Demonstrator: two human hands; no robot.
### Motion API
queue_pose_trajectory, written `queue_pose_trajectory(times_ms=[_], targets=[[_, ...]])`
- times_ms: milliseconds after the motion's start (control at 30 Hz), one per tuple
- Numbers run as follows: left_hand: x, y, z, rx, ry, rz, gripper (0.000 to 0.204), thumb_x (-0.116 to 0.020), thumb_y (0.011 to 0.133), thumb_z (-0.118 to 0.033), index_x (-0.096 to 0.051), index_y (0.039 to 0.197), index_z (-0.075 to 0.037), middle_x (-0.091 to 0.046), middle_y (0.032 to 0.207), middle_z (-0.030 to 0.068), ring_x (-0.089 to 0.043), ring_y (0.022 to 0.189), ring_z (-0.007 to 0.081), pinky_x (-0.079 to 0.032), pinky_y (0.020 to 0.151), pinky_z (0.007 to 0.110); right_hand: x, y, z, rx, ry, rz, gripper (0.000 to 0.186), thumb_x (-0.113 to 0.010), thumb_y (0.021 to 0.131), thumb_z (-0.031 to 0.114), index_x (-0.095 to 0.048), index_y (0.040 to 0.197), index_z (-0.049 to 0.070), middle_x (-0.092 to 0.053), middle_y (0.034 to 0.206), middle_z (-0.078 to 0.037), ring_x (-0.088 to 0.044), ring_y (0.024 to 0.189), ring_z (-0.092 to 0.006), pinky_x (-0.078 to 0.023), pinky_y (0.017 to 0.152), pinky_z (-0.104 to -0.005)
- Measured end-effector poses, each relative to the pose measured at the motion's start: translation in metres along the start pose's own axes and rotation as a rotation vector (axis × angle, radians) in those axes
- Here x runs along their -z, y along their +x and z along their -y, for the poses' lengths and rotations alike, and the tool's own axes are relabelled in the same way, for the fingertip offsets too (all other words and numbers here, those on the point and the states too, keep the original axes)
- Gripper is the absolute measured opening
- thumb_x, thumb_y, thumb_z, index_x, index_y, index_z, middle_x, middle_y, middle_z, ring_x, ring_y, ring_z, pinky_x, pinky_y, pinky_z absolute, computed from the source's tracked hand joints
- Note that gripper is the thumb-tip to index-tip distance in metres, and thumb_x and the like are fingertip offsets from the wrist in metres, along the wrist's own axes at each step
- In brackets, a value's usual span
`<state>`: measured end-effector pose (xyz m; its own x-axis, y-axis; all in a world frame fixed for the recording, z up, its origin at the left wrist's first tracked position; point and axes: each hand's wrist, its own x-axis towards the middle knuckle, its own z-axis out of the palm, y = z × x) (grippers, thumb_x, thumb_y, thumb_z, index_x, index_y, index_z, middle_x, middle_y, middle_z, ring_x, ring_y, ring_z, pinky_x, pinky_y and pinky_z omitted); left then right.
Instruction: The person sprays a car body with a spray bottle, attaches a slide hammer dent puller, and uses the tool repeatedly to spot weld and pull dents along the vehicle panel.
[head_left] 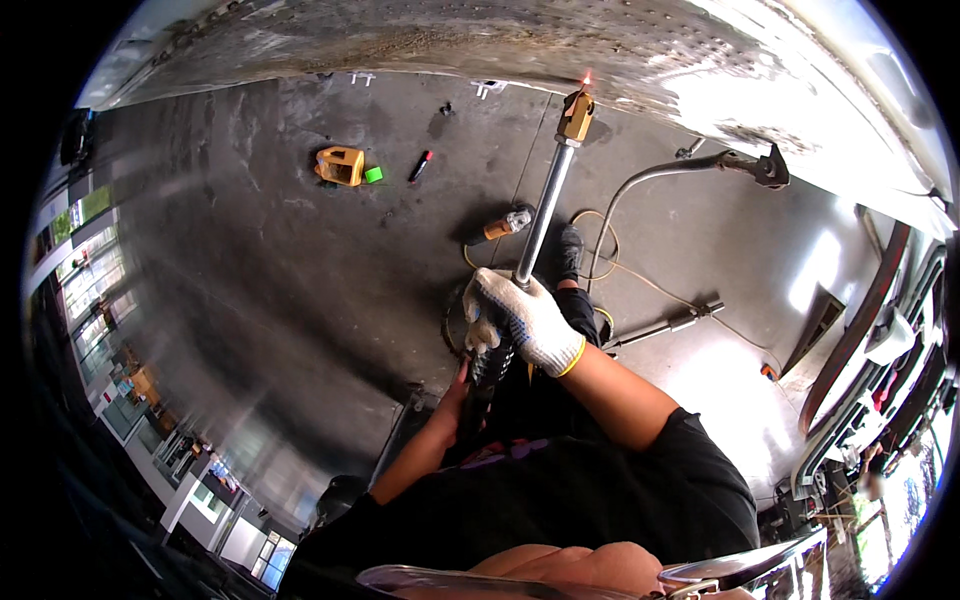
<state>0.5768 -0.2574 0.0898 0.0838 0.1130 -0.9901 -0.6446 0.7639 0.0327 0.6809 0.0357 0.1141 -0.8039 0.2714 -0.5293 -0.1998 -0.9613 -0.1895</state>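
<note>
My right hand (540,325), in a white knit glove with a yellow cuff, is closed around the base of a long welding dent puller. My left hand (481,328) is also gloved, closed around its black grip just below and left of the right hand; part of it is hidden. From my hands the puller's steel rod (545,215) rises away from me to a brass head (576,117). A red glow (587,78) shows at its tip, against or very close to the scraped, bare-metal vehicle panel (430,40).
On the concrete floor lie an angle grinder (505,224), a yellow plastic housing (342,166), a bright green box (374,174) and a red-and-black marker (420,166). A bent metal bar (640,176) reaches toward the panel. A metal pole (665,328) and cables lie at right, near removed vehicle parts (880,350).
</note>
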Motion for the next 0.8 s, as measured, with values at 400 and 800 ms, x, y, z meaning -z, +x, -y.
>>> queue_pose_trajectory(times_ms=[400,800], targets=[[0.027,0.027,-0.009,-0.023,0.002,0.035,0.061,-0.050,0.106,-0.056,-0.038,0.159,-0.027,-0.070,0.089,0.0095,-0.066,0.059,0.0218,-0.056,0.049,0.037,-0.017,0.025,0.067,0.562,-0.311,-0.200,0.038,-0.063,0.109,0.042,-0.063,0.091,0.008,-0.061,0.067,-0.003,-0.064,0.060,-0.0175,-0.052,0.057,-0.0337],[0.024,-0.005,0.013,-0.096,-0.060,-0.096,0.073,-0.056,0.106,-0.035,-0.023,0.171,-0.028,-0.070,0.094,0.0090,-0.067,0.065,0.0207,-0.056,0.050,0.038,-0.007,0.000,-0.044,-0.086,-0.050,-0.192,0.035,-0.057,0.113,0.030,-0.068,0.097,0.000,-0.067,0.075,-0.009,-0.058,0.054,-0.0192,-0.051,0.059,-0.0363]])
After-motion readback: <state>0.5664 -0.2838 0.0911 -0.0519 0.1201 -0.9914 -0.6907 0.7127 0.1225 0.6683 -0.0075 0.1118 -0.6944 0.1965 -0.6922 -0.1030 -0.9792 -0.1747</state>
